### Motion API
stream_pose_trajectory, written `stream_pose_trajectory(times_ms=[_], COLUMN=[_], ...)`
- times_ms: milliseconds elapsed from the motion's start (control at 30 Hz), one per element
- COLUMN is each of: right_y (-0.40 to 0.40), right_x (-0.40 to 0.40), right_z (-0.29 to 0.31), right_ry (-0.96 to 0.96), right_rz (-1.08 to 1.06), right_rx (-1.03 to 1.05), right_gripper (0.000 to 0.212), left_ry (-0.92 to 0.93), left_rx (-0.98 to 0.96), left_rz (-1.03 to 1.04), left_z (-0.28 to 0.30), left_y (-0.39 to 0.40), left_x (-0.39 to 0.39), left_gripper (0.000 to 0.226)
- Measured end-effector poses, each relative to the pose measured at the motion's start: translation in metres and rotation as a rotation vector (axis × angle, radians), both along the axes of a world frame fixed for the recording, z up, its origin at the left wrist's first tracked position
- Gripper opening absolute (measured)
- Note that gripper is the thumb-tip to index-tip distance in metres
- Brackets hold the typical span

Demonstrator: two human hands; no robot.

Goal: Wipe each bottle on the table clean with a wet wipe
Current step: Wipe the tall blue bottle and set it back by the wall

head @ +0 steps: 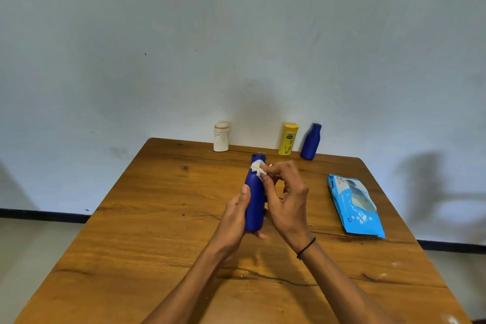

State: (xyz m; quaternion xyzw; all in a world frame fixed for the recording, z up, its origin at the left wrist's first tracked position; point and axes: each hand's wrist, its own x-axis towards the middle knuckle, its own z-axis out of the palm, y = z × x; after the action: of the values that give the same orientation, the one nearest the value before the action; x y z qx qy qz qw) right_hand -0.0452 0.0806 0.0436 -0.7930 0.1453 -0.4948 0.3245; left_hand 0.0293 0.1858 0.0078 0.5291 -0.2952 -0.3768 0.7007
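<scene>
My left hand [238, 212] grips a blue bottle [254, 192] around its lower half and holds it upright above the middle of the table. My right hand [285, 193] pinches a small white wet wipe [258, 168] and presses it against the bottle's shoulder, just below the neck. Three more bottles stand along the table's far edge: a white one [221, 137], a yellow one [288, 139] and a second blue one [311, 141].
A light blue pack of wet wipes [353, 205] lies flat on the right side of the wooden table [147, 218]. A pale wall rises right behind the far edge. The floor shows on both sides of the table.
</scene>
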Motion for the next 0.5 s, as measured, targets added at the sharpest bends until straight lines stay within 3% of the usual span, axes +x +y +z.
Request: stream_pose_trajectory(times_ms=[100,267,500], right_y=[0.005,0.015,0.016], right_x=[-0.008,-0.024,-0.012], right_z=[-0.013,-0.037,-0.027], right_ry=[0.084,0.135,0.024], right_rz=[0.043,0.129,-0.048], right_rx=[-0.031,-0.089,-0.069], right_gripper=[0.009,0.023,0.017], left_ry=[0.067,0.116,0.034], left_rx=[-0.042,-0.075,-0.047], left_rz=[0.030,0.046,0.090], left_z=[0.005,0.004,-0.007], left_y=[-0.002,-0.003,-0.006], left_x=[0.002,0.006,-0.001], left_gripper=[0.057,0.062,0.064])
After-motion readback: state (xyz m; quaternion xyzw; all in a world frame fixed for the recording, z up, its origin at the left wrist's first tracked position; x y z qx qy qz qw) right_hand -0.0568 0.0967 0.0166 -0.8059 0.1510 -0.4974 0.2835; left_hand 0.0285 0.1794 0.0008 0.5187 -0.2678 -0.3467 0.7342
